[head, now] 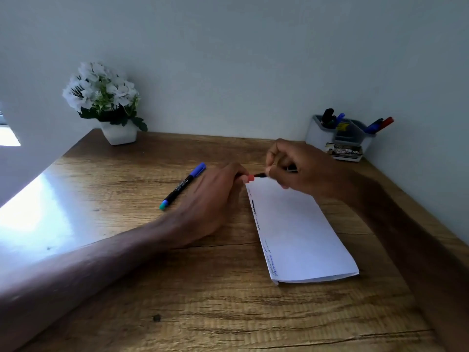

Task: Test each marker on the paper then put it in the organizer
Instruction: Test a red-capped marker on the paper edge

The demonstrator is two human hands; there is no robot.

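A red-capped marker (256,176) is held between both hands just above the far left corner of the folded white paper (302,237). My left hand (210,199) pinches its red cap (250,178). My right hand (304,168) grips the black barrel. Whether cap and barrel are joined or slightly apart I cannot tell. The paper shows scribbles along its left edge. A blue-capped marker (182,186) lies on the desk left of my left hand. The grey organizer (340,138) stands at the back right against the wall, with several markers in it.
A white pot of white flowers (106,102) stands at the back left of the wooden desk (203,301). Walls close the desk at the back and on the right. Bright glare covers the desk's left part.
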